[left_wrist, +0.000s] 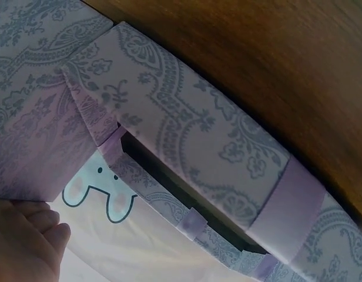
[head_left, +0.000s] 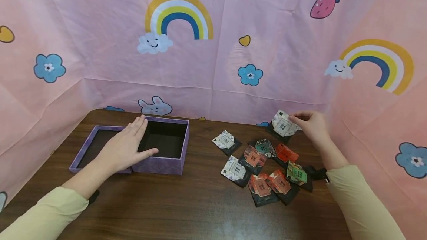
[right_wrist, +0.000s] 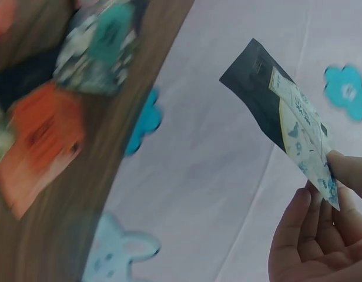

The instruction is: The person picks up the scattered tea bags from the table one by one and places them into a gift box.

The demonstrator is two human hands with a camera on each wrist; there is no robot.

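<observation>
Fingers of your left hand point(head_left: 125, 147) lie straight and together, flat across the seam where the purple box point(head_left: 166, 166) and its lid point(head_left: 83, 151) sit side by side on the dark wooden table point(head_left: 186, 203); the thumb points toward the box's open dark interior. Both pieces lie with their hollow sides up, and the left wrist view shows their patterned lilac walls point(left_wrist: 187, 129) close against each other, with your fingertips point(left_wrist: 28, 241) at the lower left edge of that view. Your right hand point(head_left: 310, 125) is raised at the far right of the table and pinches a white-fronted sachet point(head_left: 282, 125) by its edge between thumb and fingers; in the right wrist view that sachet point(right_wrist: 287, 123) hangs clear of the tabletop, its black back and pale printed front both showing, held at one corner by your fingertips point(right_wrist: 345, 170). Beneath and to the left of that hand, a loose scatter of other sachets point(head_left: 263, 166) lies on the wood, in white, red, orange and green, several overlapping, well apart from the box. Behind the table hangs a pink cloth point(head_left: 100, 29) printed with rainbows, flowers, a strawberry and a bunny. Both your sleeves are pale yellow.
</observation>
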